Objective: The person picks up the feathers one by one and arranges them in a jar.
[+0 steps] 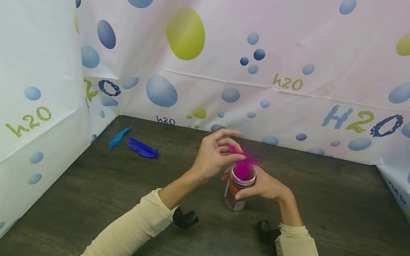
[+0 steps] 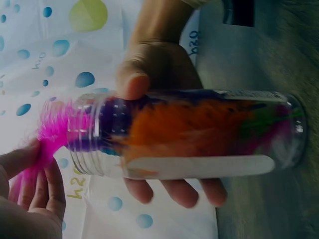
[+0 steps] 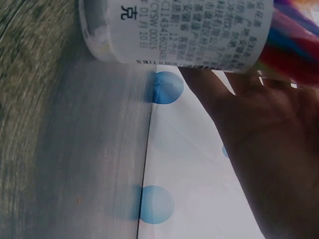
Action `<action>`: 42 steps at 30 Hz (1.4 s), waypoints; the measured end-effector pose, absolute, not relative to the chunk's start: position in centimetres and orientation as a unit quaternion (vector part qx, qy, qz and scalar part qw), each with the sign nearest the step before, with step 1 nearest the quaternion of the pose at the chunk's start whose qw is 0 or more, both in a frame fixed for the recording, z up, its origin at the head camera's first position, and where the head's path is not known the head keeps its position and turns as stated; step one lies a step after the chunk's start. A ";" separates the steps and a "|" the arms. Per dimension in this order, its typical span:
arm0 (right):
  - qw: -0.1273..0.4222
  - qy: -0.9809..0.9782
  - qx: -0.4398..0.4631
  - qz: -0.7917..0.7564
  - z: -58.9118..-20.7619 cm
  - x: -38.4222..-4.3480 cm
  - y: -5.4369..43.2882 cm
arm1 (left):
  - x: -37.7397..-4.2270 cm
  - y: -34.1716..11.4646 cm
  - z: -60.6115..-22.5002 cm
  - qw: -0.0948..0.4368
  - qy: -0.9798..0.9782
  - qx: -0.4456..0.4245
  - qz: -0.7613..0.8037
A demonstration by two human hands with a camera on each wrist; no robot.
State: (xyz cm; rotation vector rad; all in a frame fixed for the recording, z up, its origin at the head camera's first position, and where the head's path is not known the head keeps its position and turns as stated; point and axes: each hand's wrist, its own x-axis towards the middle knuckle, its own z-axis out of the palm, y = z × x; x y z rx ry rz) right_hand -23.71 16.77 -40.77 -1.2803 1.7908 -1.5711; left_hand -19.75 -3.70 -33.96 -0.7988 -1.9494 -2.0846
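Observation:
A clear jar [image 1: 233,192] with a threaded mouth is packed with orange, purple, green and pink feathers, seen through its wall in the left wrist view. My right hand [image 1: 267,186] grips the jar near its neck, thumb on the near side and fingers around the far side. Between thumb and fingers, my left hand [image 1: 213,157] pinches a bright pink feather [image 2: 54,130], part of which is inside the jar's mouth. A printed white label [image 3: 194,37] shows on the jar in the right wrist view. Whether the jar's base touches the table cannot be told.
Two loose feathers lie at the table's far left: a light blue feather [image 1: 118,137] and a darker blue feather [image 1: 143,148]. The dark wooden table [image 1: 336,199] ends at a white patterned sheet [image 1: 214,59] hanging behind and along the sides.

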 end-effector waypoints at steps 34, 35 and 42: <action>0.240 0.674 -0.415 -0.562 -40.8 -23.2 17.1 | -19.4 -4.8 -33.8 0.135 -0.828 -0.399 -0.371; 0.240 0.674 -0.415 -0.563 -40.8 -23.2 17.0 | -19.4 -4.7 -33.7 0.138 -0.832 -0.396 -0.363; 0.239 0.680 -0.403 -0.564 -40.6 -23.0 17.1 | -19.3 -4.6 -33.7 0.129 -0.836 -0.392 -0.362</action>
